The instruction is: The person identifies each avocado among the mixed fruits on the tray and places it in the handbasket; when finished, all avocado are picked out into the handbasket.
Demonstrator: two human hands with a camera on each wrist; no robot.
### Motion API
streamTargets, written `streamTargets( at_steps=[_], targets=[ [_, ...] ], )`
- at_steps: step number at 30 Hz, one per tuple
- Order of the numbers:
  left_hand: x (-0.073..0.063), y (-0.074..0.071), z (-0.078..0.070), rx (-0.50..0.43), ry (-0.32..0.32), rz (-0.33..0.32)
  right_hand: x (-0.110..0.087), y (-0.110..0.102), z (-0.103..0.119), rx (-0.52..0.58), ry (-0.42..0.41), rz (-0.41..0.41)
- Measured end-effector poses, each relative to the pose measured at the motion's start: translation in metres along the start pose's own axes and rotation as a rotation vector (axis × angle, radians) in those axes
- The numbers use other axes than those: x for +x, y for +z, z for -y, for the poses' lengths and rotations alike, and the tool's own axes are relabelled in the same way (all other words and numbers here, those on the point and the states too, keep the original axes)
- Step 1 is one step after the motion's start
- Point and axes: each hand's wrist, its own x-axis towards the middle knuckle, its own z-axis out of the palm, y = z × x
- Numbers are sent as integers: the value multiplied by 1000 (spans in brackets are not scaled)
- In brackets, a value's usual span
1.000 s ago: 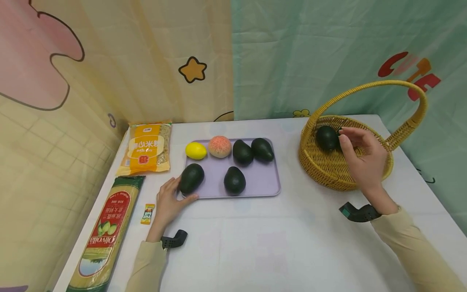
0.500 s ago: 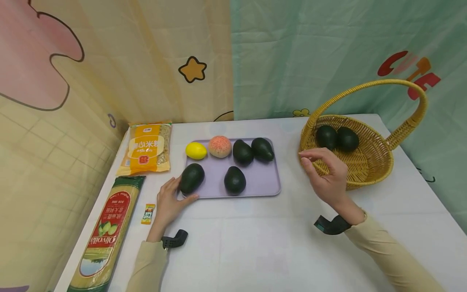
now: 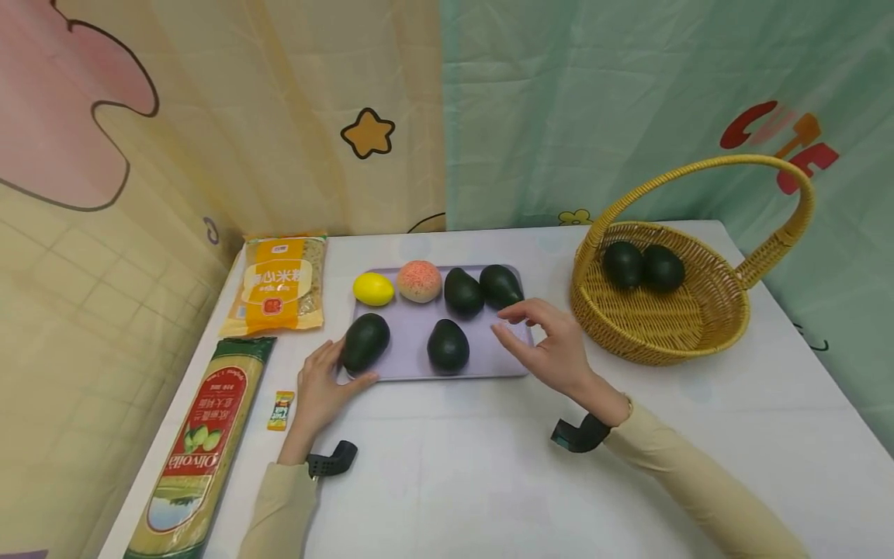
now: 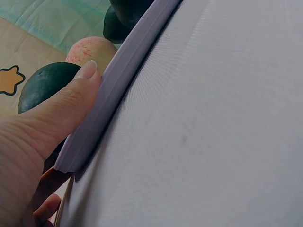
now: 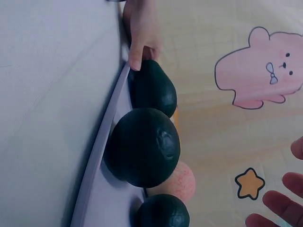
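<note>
My left hand [image 3: 323, 392] holds the front left corner of a lilac tray [image 3: 405, 341]. In the left wrist view the thumb [image 4: 71, 101] lies along the tray's rim, with the fingers round the corner. Close to that hand sits an avocado [image 3: 366, 342]. Another avocado [image 3: 448, 346] stands at the front middle, and two more, a back one [image 3: 464, 293] and a right one [image 3: 500, 286], lie behind. My right hand [image 3: 552, 349] hovers over the tray's right end, thumb and fingers apart, holding nothing. A lemon [image 3: 373, 289] and a peach [image 3: 420, 281] are at the back left.
At the right stands a wicker basket [image 3: 656, 334] with a tall handle and two avocados [image 3: 642, 266] inside. Left of the tray lie a yellow food bag [image 3: 279, 283], a long spaghetti pack [image 3: 202, 450] and a small candy packet [image 3: 281, 411]. A curtain hangs behind the table.
My right hand has moved left, out of the basket and across to the right end of the tray, uncovering a second avocado in the basket. The left hand has stayed put.
</note>
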Motion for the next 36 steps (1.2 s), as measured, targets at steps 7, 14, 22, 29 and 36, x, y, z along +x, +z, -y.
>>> streamTargets(
  at_steps=[7, 14, 22, 29, 36],
  targets=[
    [1, 1, 0, 6, 19, -6, 2, 19, 4, -108, 161, 187],
    [1, -1, -1, 10, 21, -9, 6, 35, 6, -185, 314, 351],
    [2, 0, 1, 13, 19, -7, 8, 51, 4, -234, 411, 493],
    [2, 1, 3, 9, -1, 3, 6, 60, 2, -199, 431, 547],
    [0, 1, 1, 3, -8, 2, 6, 66, 1, -211, 442, 585]
  ],
)
